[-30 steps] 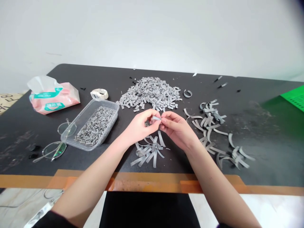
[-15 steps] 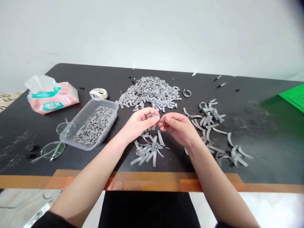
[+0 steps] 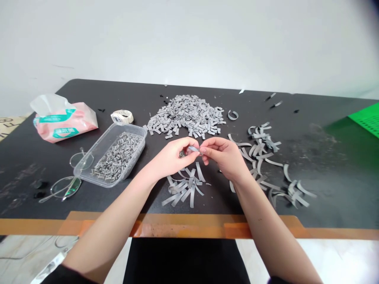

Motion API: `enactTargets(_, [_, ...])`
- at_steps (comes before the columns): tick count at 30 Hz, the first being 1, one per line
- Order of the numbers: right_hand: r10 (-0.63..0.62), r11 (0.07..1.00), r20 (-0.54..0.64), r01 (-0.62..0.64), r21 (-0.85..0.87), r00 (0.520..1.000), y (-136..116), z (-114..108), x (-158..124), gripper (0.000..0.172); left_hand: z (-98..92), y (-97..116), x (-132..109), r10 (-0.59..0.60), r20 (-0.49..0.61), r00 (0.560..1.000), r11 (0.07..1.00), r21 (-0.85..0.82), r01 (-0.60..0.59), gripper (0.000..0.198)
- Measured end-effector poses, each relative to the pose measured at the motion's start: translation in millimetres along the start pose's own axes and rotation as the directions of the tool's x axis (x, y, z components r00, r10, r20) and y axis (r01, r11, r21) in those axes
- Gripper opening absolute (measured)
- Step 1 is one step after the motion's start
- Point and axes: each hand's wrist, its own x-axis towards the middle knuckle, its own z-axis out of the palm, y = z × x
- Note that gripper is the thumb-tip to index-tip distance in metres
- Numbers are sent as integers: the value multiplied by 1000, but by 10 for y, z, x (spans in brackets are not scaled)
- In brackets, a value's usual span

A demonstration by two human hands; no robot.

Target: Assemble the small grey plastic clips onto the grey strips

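Above the middle of the table, my left hand [image 3: 180, 156] and my right hand [image 3: 222, 154] meet at the fingertips. A short grey strip [image 3: 193, 148] shows between my left thumb and forefinger and runs to the pinched fingers of my right hand. Any smaller part at the fingertips is too small to make out. Beneath my hands lies a loose bunch of curved grey strips [image 3: 186, 189]. Just beyond them is a large heap of small grey folded pieces [image 3: 189, 114]. A clear plastic tub [image 3: 77, 173] on the left holds many small grey buckle-like pieces [image 3: 117, 159].
More grey strips [image 3: 260, 152] are scattered on the right. A curled strip [image 3: 233, 115] lies beside the heap. Glasses [image 3: 65, 187], a white watch [image 3: 122, 116] and a tissue pack [image 3: 66, 124] sit left. A green perforated object [image 3: 367, 120] is at far right.
My right hand has shifted slightly left and closer to my left hand. The grey strip now shows more plainly between my fingers. Things on the table look unchanged.
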Motion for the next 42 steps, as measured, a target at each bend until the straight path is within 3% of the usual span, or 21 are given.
enactTargets(3, [-12,1000,-40,12,-10,999,24,22,-1,17,12,2,7,18,-22,1000,996,84,-16,11])
enactTargets(9, [74,965,58,-86,248,996,-13,95,-13,24,41,-31,9,-36,-64,997,962,-272,18,19])
enactTargets(12, [81,961,63,-94,259,995,-12,98,-10,25,33,-28,8,-46,-47,998,951,-307,29,19])
enactTargets(16, [-9,973,58,-4,229,998,47,77,7,21,21,-33,13,-37,6,999,935,-354,36,23])
enactTargets(19, [-112,991,39,109,73,993,81,52,16,17,-8,-67,28,-87,44,995,925,-367,98,29])
enactTargets(24, [-153,969,53,160,-187,987,31,-3,13,7,-118,-136,63,-158,250,955,916,-323,236,29])
enactTargets(27, [-53,969,195,97,-225,979,-21,-50,15,4,-171,-160,70,-134,409,903,899,-334,285,23])
enactTargets(30, [73,971,333,9,-240,940,-46,-80,16,4,-189,-178,63,-151,518,842,888,-304,346,20])
enactTargets(33, [90,966,324,-3,-260,942,-40,-52,5,6,-180,-189,57,-174,547,819,877,-292,381,19])
enactTargets(37, [-6,989,234,40,-140,972,-6,24,-14,8,-132,-194,61,-106,513,852,800,-465,380,17])
enactTargets(42, [-200,979,41,201,-43,979,41,-9,15,11,-28,-231,93,-84,294,952,674,-687,272,24])
